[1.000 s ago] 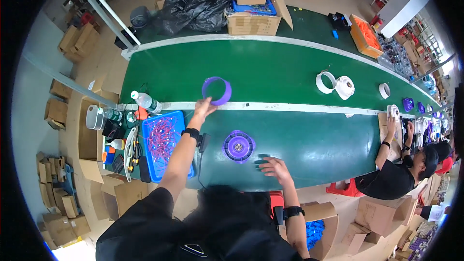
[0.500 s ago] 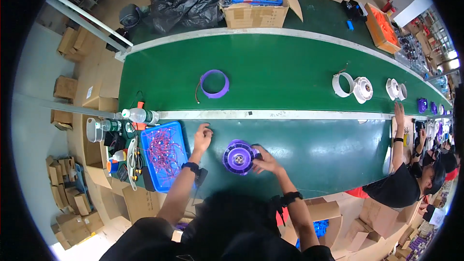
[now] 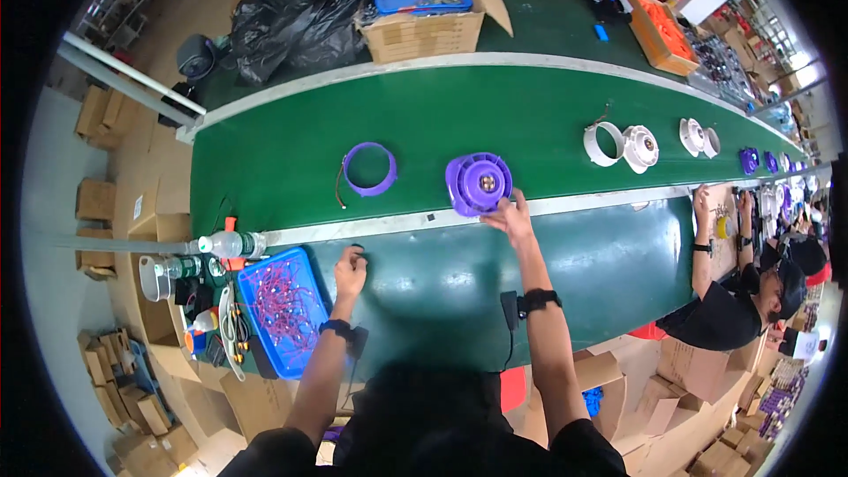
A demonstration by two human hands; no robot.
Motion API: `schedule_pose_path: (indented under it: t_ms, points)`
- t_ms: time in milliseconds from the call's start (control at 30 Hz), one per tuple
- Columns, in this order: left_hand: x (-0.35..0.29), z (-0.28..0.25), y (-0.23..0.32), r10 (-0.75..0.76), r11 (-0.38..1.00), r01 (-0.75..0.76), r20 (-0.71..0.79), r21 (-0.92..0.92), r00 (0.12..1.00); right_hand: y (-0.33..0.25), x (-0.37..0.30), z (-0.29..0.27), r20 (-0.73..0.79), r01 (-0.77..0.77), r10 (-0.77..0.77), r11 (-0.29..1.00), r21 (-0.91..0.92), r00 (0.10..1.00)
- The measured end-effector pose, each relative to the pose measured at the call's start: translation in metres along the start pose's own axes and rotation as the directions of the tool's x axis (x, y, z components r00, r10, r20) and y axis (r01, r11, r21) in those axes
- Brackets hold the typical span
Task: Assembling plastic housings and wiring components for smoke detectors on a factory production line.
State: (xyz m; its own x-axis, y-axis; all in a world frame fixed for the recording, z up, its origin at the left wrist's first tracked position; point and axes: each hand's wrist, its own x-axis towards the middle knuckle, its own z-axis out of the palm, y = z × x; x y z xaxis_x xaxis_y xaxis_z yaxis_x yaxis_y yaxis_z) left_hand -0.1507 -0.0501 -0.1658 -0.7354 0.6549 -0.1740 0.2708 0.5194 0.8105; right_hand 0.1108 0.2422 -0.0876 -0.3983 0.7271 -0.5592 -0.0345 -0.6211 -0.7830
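Black bag [image 3: 300, 22], cardboard box [image 3: 426, 38], clear bottle [image 3: 252, 245]

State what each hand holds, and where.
Right hand: the purple housing, by its near right edge. Left hand: nothing visible.

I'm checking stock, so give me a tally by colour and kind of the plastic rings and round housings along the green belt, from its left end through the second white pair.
Purple plastic ring: 1
Purple round plastic housing: 1
White plastic rings: 2
White round plastic housings: 2
Total: 6
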Motion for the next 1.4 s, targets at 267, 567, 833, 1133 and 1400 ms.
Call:
schedule_pose_path:
  t_ms: [267,567,833,1133,1400]
  points:
    - [-0.010,-0.011,-0.004,-0.028,1.000,0.027,0.065,0.016,0.997,-0.003,0.008,-0.020,0.053,0.056,-0.052,0.996,-0.071,0.997]
    - [-0.008,-0.009,-0.036,-0.038,0.994,0.067,0.288,-0.090,0.957,0.122,-0.134,-0.148,-0.063,-0.169,0.158,0.950,-0.261,0.985]
    - [-0.033,-0.002,0.012,-0.147,0.968,0.250,0.776,-0.014,0.614,0.171,-0.281,-0.214,-0.402,-0.430,0.267,0.810,-0.400,0.876]
    - [-0.078,-0.028,0.015,-0.031,0.941,-0.292,0.903,0.171,0.428,0.214,-0.431,-0.174,-0.520,-0.287,0.086,0.902,-0.321,0.850]
    - [-0.064,-0.032,0.018,-0.069,0.879,-0.437,0.957,0.191,0.280,0.365,-0.569,-0.134,-0.873,-0.165,0.151,0.983,0.082,0.464]
